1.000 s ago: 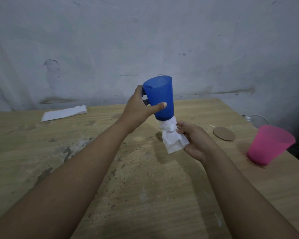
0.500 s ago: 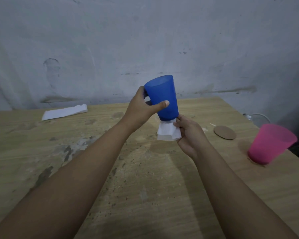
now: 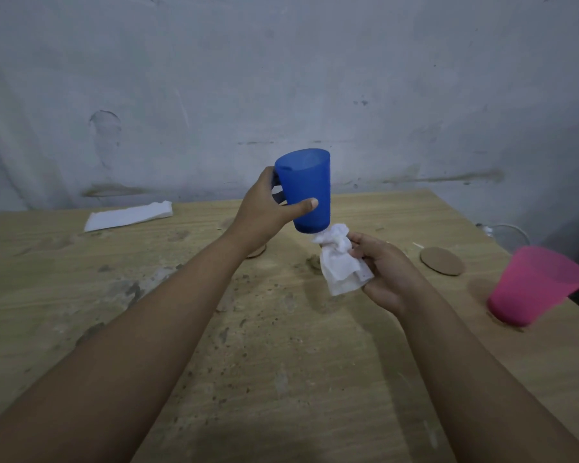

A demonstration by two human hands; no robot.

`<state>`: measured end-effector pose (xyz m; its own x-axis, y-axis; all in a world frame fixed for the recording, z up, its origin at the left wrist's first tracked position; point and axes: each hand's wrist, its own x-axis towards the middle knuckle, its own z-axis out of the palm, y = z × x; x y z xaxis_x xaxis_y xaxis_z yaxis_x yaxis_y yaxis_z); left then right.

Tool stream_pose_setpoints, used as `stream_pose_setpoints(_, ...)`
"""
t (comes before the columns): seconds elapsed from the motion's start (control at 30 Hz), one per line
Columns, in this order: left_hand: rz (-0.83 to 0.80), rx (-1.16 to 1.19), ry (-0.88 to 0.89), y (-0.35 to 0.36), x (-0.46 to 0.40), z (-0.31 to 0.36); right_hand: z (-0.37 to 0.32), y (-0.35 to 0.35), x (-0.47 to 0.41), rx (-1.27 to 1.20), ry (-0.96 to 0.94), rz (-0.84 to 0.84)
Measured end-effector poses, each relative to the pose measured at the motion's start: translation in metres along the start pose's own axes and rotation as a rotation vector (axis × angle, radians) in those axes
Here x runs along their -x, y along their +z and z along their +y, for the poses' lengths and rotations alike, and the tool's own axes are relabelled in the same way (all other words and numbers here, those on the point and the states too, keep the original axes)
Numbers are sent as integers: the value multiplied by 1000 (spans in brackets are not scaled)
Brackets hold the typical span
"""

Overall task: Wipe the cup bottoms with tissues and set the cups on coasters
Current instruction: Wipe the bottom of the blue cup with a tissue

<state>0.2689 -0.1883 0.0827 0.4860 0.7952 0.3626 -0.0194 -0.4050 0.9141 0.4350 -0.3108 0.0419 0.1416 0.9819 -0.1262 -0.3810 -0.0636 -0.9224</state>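
Head view: your left hand (image 3: 261, 212) grips the blue cup (image 3: 306, 192) around its side, thumb across the front, holding it upright above the wooden table (image 3: 281, 362). Your right hand (image 3: 386, 275) is closed on a crumpled white tissue (image 3: 340, 262), whose bunched top touches the cup's bottom. A pink cup (image 3: 535, 285) stands tilted near the table's right edge, on what may be a coaster. A bare round coaster (image 3: 442, 260) lies between it and your right hand. A folded stack of tissues (image 3: 127, 216) lies at the far left.
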Motion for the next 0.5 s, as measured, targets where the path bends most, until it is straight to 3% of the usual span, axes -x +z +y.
stream_pose_setpoints(0.3,-9,-37,-70,-8,-33,-44,1,-11,-50,229,-68,302)
stream_pose_setpoints(0.5,-38,-77,-126,-3,-59,-81,-6,-27,-88,310,-106,402)
